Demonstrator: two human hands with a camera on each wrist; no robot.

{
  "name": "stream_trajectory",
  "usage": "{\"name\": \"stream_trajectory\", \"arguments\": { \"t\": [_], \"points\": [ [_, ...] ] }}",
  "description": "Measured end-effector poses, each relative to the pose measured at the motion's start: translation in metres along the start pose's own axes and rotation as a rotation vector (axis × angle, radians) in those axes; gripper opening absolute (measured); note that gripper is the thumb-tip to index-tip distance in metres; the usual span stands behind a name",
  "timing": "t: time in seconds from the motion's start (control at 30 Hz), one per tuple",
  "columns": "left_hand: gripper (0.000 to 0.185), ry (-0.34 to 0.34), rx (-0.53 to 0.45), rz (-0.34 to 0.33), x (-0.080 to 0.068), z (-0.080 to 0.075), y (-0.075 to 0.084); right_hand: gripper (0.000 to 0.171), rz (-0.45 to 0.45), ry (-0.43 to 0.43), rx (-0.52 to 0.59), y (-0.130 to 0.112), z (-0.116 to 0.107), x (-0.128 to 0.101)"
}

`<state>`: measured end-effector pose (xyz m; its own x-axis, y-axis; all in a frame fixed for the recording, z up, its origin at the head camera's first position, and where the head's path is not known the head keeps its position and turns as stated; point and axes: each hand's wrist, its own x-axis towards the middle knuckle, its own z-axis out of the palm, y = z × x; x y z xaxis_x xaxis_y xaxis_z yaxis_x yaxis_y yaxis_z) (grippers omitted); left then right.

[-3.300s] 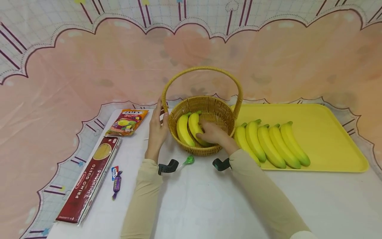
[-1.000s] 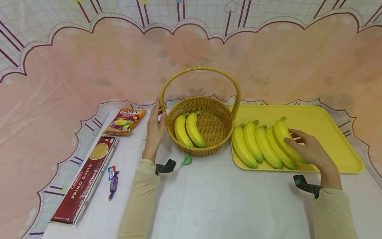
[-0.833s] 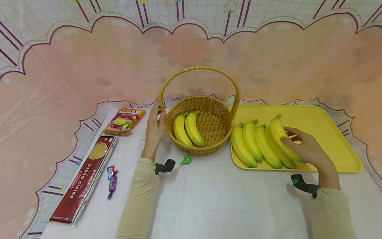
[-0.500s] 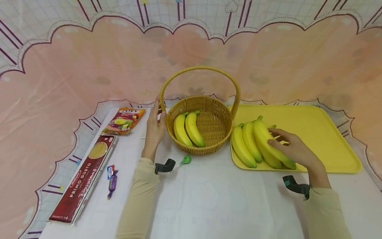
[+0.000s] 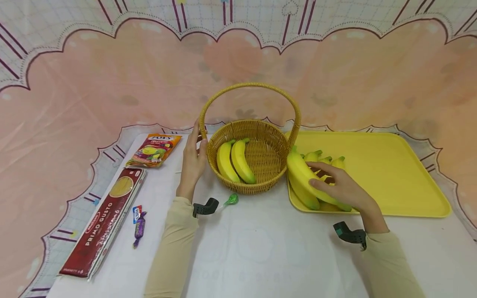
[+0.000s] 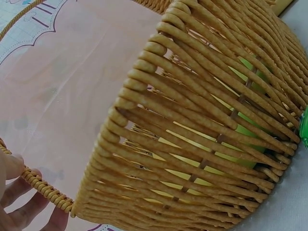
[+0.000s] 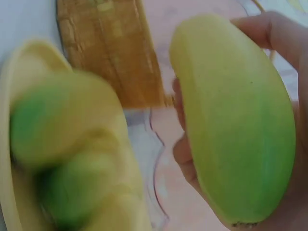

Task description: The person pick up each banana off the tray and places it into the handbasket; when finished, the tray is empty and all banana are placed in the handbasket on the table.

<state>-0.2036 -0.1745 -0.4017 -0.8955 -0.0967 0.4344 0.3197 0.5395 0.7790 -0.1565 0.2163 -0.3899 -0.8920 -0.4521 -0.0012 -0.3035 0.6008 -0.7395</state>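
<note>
My right hand [image 5: 344,188] holds a banana [image 5: 303,174] between thumb and fingers, above the left end of the yellow tray [image 5: 402,174]. In the right wrist view this banana [image 7: 236,125] fills the grip, its green end toward the camera. Several other bananas [image 5: 338,162] lie on the tray, partly hidden beneath the held one. At the centre stands a wicker basket [image 5: 251,188] with two bananas [image 5: 242,161] side by side in its left half. My left hand [image 5: 193,163] grips the foot of the basket's handle [image 6: 48,192], thumb on one side and fingers on the other.
A green lollipop [image 5: 233,199] lies in front of the basket. On the left are a red spaghetti pack [image 5: 104,225], an orange sweets bag [image 5: 153,151] and a purple wrapped candy [image 5: 139,229] beside a small blue-red packet [image 5: 137,213]. A patterned cloth [image 5: 253,62] hangs behind.
My right hand has left the basket, taken the rightmost banana from the tray and carried it left over the others toward the basket. The left hand has stayed at the handle.
</note>
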Motion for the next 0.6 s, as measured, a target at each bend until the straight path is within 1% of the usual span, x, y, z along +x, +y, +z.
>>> {"name": "stream_trajectory", "arguments": {
  "t": [0.1,0.27,0.4,0.5,0.6],
  "points": [
    [0.055,-0.003,0.002,-0.002,0.000,0.000,-0.001,0.054,0.003,0.014,0.020,-0.010,0.010,0.012],
    [0.055,-0.013,-0.001,-0.015,0.002,0.001,-0.002,0.061,0.046,0.038,0.034,-0.028,0.025,0.039],
    [0.055,0.000,0.006,-0.005,0.002,0.002,-0.005,0.066,0.084,0.055,-0.001,-0.043,0.032,0.064],
    [0.055,0.011,0.006,0.010,0.002,0.002,-0.006,0.067,0.109,0.063,-0.023,-0.052,0.036,0.084],
    [0.055,0.011,0.000,0.018,0.002,0.002,-0.006,0.066,0.133,0.052,-0.047,-0.058,0.041,0.102]
  ]
}}
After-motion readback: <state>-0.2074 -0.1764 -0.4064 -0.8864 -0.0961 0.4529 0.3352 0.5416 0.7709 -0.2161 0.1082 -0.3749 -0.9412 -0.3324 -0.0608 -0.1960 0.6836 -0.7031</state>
